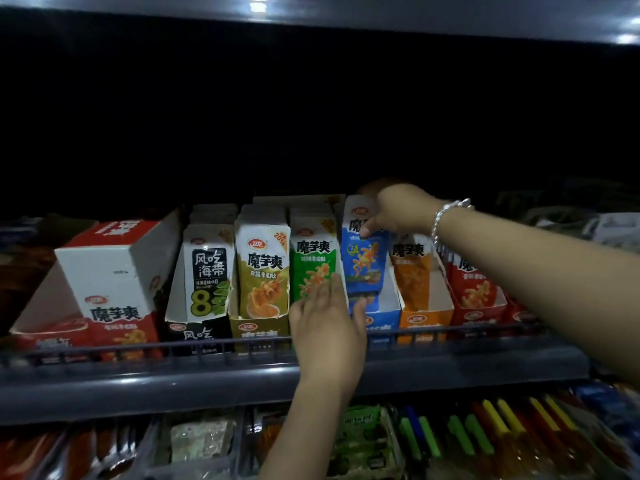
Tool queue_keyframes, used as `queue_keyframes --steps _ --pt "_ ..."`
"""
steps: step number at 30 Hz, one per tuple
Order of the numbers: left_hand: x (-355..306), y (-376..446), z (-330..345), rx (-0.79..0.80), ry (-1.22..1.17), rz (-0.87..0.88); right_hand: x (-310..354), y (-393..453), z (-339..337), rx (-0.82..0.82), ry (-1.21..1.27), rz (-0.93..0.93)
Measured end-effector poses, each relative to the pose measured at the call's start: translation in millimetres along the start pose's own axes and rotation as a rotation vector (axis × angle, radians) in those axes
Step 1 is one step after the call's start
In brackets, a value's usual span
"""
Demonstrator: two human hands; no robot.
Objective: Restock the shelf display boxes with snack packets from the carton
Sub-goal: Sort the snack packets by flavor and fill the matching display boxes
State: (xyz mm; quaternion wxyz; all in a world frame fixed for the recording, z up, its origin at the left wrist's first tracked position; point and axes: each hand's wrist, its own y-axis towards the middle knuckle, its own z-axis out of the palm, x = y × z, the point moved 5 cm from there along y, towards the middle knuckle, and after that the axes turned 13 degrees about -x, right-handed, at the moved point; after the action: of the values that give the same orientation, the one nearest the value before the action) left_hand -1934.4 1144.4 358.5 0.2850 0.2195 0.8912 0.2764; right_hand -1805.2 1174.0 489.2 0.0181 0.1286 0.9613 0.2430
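A row of open display boxes stands on the shelf behind a low rail. My right hand, with a bead bracelet on the wrist, pinches the top of a blue snack packet standing in the blue display box. My left hand lies flat with straight fingers against the front of the green packets, beside the blue box. Left of these are the olive packets and black-and-white seaweed packets. Orange packets and red packets stand to the right. No carton is in view.
A closed red-and-white box lies tilted on a red display box at the shelf's left. The shelf above overhangs a dark space. Below, trays hold wrapped snacks and colourful sticks.
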Motion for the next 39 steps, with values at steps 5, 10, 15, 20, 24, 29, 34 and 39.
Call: queue_keyframes --steps 5,10,15,20,24,29,34,39 --pt "0.0 0.9 4.0 -0.020 0.019 0.021 5.7 -8.4 29.9 -0.041 0.008 -0.071" --pt "2.3 -0.6 9.5 -0.001 0.033 -0.009 -4.3 -14.0 40.7 -0.170 -0.035 -0.136" --pt "2.9 0.0 11.3 -0.058 0.038 -0.015 -9.6 -16.4 47.0 -0.128 -0.028 -0.089" --pt "3.1 -1.6 12.3 -0.124 0.035 0.011 -11.8 -27.7 47.0 -0.134 -0.070 -0.075" --pt "2.0 -4.1 7.4 -0.160 0.004 0.063 -16.8 -43.2 40.4 -0.252 0.040 -0.059" --pt "-1.3 -20.1 -1.2 -0.208 0.013 0.127 -24.9 -88.7 35.2 -0.341 0.281 -0.089" --pt "-1.8 -50.9 -14.1 -0.277 -0.020 0.201 -31.5 -142.1 33.7 -0.397 0.467 -0.019" --pt "3.5 -105.6 -9.8 -0.179 -0.059 0.175 -34.8 -216.2 60.4 -0.418 0.655 0.060"
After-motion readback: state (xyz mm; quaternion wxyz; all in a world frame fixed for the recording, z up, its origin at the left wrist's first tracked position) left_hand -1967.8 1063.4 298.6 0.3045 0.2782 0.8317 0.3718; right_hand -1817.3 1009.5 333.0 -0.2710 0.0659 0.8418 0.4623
